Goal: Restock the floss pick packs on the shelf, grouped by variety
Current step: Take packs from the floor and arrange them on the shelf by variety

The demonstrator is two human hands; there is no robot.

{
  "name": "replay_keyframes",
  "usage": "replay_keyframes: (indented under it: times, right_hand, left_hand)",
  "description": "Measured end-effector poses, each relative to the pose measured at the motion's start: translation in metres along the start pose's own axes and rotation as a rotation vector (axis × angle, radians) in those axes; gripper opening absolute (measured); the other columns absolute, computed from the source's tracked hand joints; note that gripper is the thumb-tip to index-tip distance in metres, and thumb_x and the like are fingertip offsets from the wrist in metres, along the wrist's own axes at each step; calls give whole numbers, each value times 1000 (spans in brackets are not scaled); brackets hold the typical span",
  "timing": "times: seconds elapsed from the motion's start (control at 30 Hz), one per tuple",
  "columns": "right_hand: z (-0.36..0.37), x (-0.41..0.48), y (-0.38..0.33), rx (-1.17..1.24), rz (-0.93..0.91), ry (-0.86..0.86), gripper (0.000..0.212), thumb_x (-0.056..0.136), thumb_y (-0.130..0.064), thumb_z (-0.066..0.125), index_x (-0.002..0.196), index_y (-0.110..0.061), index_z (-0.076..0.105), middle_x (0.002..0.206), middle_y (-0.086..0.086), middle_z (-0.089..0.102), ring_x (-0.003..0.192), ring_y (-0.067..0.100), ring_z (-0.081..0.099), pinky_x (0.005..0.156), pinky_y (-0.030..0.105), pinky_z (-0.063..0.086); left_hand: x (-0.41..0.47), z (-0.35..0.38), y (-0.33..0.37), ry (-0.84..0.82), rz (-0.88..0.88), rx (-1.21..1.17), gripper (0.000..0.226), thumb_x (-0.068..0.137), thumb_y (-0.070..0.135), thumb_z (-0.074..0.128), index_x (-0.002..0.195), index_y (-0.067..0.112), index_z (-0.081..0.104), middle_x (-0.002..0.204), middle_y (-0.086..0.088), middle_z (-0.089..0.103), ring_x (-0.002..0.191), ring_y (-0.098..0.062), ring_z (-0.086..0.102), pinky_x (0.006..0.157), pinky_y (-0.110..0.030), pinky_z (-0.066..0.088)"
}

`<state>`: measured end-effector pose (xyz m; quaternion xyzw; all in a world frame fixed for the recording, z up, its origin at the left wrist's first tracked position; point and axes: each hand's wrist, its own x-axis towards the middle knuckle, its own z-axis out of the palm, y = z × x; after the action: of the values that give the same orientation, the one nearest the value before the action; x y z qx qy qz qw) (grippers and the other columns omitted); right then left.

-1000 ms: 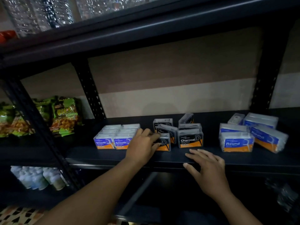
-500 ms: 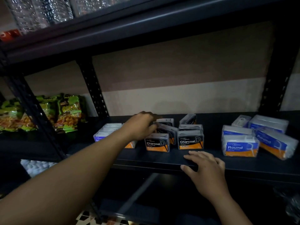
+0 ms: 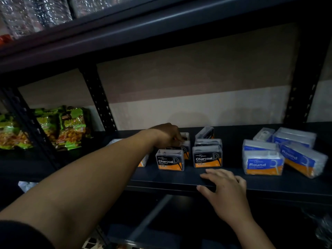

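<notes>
I see my left hand [image 3: 166, 134] reaching deep onto the dark shelf [image 3: 179, 180], its fingers curled down over a Charcoal pack [image 3: 186, 146] in the second row of the middle group; whether the fingers actually pinch that pack I cannot tell, since the back of the hand covers them. My right hand [image 3: 224, 189] lies flat on the shelf's front edge, fingers spread, holding nothing.

In front of the left hand stand two upright packs labelled Charcoal: the front-left Charcoal pack [image 3: 170, 160] and the front-right Charcoal pack [image 3: 207, 156], side by side with a small gap. Behind the right one more dark packs are lined up, the rearmost [image 3: 204, 133] tilted.

To the right, well apart from those, sits the Round group: a front Round pack [image 3: 262, 163] standing upright, and an angled Round pack [image 3: 303, 159] just beside it, leaning askew. My left forearm hides most of the packs on the left; only an orange corner [image 3: 142, 163] shows below it.

Green snack bags [image 3: 71, 128] sit on the neighbouring shelf bay to the left.
</notes>
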<state>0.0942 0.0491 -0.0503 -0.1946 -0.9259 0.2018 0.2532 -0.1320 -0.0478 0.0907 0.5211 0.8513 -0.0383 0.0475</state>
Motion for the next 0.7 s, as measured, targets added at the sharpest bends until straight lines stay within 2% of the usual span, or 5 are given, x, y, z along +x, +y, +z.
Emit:
replay_keyframes:
  times: [0.2, 0.33, 0.43, 0.57, 0.7]
  right_hand:
    - [1, -1, -1, -6, 4, 15, 40, 83, -61, 59, 120, -48, 60, 135, -26, 50, 130, -3, 32, 101, 28, 13]
    - [1, -1, -1, -3, 5, 14, 38, 83, -61, 60, 119, -48, 61, 135, -26, 50, 130, -3, 32, 97, 25, 12]
    - [0, -1, -2, -5, 7, 16, 38, 83, -61, 59, 119, -48, 61, 135, -26, 50, 130, -4, 32, 96, 25, 12]
    - [0, -1, -2, -16, 4, 18, 38, 83, -61, 59, 119, -48, 61, 135, -26, 50, 130, -4, 32, 93, 23, 10]
    - [1, -2, -1, -13, 6, 18, 38, 82, -61, 60, 118, -48, 61, 134, -26, 51, 129, -4, 32, 92, 22, 9]
  left_hand:
    - [-13, 3, -12, 13, -34, -64, 31, 97, 34, 60, 126, 27, 68, 120, 6, 71, 98, -8, 62, 79, -15, 38]
    - [-17, 5, -12, 25, -16, -66, 30, 97, 33, 60, 125, 28, 68, 117, 7, 71, 95, -8, 61, 78, -14, 37]
    - [-18, 6, -12, 19, -19, -75, 29, 97, 34, 60, 124, 29, 69, 115, 7, 71, 89, -6, 57, 79, -19, 40]
    - [-22, 6, -13, 21, -16, -83, 27, 96, 35, 60, 121, 33, 70, 114, 7, 72, 98, -13, 64, 90, -31, 51]
    - [-26, 6, -10, 10, -22, -100, 28, 96, 30, 61, 122, 31, 69, 117, 7, 71, 99, -13, 65, 91, -33, 52]
